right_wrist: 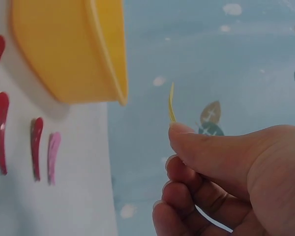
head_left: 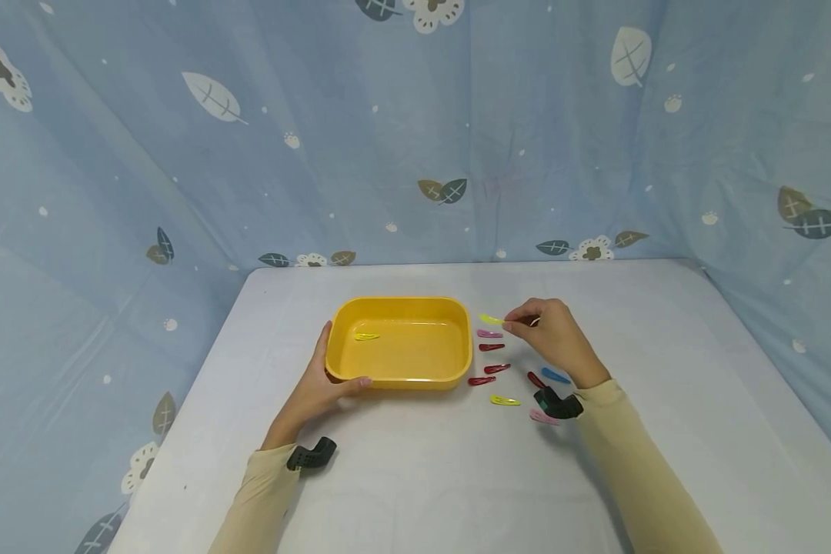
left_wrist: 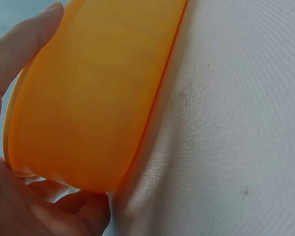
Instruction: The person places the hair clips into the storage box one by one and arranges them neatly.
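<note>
A yellow plastic container (head_left: 415, 350) stands on the white table, with one yellow hair clip (head_left: 367, 336) lying inside it. My left hand (head_left: 322, 387) grips its near left corner, the thumb along the near side and the fingers round the left end; the left wrist view shows the hand (left_wrist: 37, 196) against the container wall. Just right of the container, my right hand (head_left: 557, 338) pinches another yellow hair clip (right_wrist: 171, 103) between thumb and fingertips, above the table. Below the right hand lie a pink clip (head_left: 488, 334) and a red clip (head_left: 492, 347).
More hair clips lie right of the container: red clips (head_left: 497, 368), a yellow clip (head_left: 505, 400), a blue clip (head_left: 556, 375) and a pink clip (head_left: 543, 416), some near the right wrist. A blue patterned cloth (head_left: 388, 154) hangs behind the table (head_left: 415, 477).
</note>
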Tool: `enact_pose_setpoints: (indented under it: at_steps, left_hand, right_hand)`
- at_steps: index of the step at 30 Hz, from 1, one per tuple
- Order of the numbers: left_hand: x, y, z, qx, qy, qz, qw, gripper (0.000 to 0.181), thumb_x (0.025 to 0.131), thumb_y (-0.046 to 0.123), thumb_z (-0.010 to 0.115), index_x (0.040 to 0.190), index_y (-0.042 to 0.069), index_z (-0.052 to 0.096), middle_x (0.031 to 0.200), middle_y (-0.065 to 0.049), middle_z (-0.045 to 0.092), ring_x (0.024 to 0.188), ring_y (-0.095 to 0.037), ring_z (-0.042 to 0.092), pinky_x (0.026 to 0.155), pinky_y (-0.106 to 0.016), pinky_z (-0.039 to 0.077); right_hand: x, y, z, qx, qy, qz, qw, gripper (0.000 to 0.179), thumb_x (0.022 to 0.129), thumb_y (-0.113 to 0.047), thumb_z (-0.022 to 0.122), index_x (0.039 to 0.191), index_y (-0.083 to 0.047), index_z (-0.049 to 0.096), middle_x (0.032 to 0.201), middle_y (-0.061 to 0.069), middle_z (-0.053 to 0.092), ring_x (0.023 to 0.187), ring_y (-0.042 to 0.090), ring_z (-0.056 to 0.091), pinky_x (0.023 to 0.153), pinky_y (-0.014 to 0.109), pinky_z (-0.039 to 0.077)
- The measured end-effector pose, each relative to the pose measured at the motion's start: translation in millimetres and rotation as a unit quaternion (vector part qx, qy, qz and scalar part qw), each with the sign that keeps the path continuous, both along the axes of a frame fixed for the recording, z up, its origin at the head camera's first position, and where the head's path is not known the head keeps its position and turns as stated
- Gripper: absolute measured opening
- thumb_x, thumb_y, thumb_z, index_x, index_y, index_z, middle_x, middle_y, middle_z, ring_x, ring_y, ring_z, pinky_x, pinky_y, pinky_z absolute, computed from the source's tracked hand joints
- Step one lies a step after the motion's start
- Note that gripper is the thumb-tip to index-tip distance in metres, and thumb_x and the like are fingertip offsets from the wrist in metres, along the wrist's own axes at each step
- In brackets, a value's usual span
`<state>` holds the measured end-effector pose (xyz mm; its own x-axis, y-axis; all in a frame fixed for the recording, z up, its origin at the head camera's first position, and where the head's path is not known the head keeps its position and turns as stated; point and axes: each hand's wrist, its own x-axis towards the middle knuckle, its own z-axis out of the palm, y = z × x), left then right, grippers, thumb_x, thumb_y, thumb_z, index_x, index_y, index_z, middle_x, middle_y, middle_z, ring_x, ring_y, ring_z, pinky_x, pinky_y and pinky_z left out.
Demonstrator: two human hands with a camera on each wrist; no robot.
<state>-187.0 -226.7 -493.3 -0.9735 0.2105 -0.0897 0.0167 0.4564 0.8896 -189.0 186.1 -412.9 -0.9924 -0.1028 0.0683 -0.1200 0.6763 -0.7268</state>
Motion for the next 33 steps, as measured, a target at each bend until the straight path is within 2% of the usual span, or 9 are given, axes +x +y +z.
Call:
enact_pose_setpoints:
  at_steps: [14,23,33]
  left_hand:
    - [0.4,-0.1,3.3,-0.001,-0.001,0.001,1.0000,0.136,0.077,0.042,0.091,0.167,0.025,-0.010,0.176,-0.007,0.009,0.160,-0.034,0.022,0.130,-0.062,0.016]
    - [1.2,1.0,1.1,0.012,0.003,-0.001,0.9999,0.135,0.077,0.041,0.091,0.167,0.024,-0.008,0.176,-0.005,0.012,0.159,-0.033,0.023,0.130,-0.062,0.016]
    - [-0.3,0.6,-1.0,0.007,0.000,0.004,1.0000,0.135,0.076,0.043,0.091,0.167,0.025,-0.008,0.176,-0.004,0.012,0.159,-0.033,0.024,0.130,-0.062,0.017]
  right_hand:
    - [-13.3,-21,17.0,-0.009,0.013,0.025,0.9996,0.015,0.095,-0.014,0.075,0.106,-0.005,0.080,0.099,0.011,0.076,0.089,0.026,0.064,0.081,0.034,0.061]
    - [-21.8,-36,23.3,-0.016,0.022,0.045,0.9986,0.015,0.094,-0.014,0.076,0.105,-0.005,0.081,0.097,0.010,0.076,0.085,0.024,0.064,0.076,0.031,0.061]
    - [-31.7,-58,29.7,-0.023,-0.016,0.037,0.9989,0.016,0.096,-0.016,0.075,0.107,-0.006,0.081,0.104,0.011,0.076,0.090,0.026,0.066,0.082,0.034,0.064]
